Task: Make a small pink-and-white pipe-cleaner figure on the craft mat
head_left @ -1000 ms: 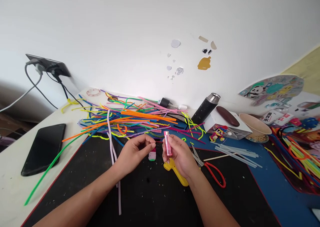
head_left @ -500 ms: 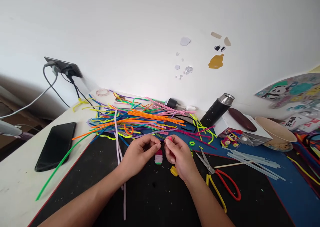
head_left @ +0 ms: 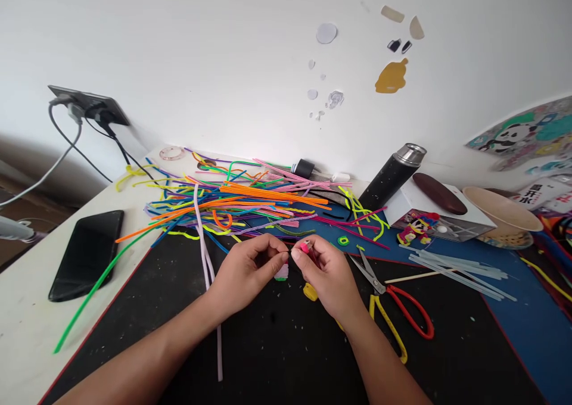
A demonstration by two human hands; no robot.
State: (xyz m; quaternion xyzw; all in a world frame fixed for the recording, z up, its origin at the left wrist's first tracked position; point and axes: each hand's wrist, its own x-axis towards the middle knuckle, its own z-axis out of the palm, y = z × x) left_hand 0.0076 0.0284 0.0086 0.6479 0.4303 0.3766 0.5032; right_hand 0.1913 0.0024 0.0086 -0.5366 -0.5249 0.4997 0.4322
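1. White wall closes the far side; the worktop runs up to it, with a black mat covering the near middle and a blue mat on the right.
2. Open room lies on the black mat near the forearms; the mat's left edge borders bare worktop where a phone lies.
3. Far of the hands, a loose heap of coloured pipe cleaners fills the worktop up to the wall.
4. On the right, red-and-yellow scissors lie just beside the right wrist, glue sticks farther right, and a black flask leans near the wall.
5. Left hand is curled, its thumb and forefinger pinched on a small pink-and-green piece held just above the mat.
6. Right hand is closed around a pink lighter, thumb at its top, held close to the left fingertips.
7. Both forearms come in from the near edge and converge at the mat's middle.
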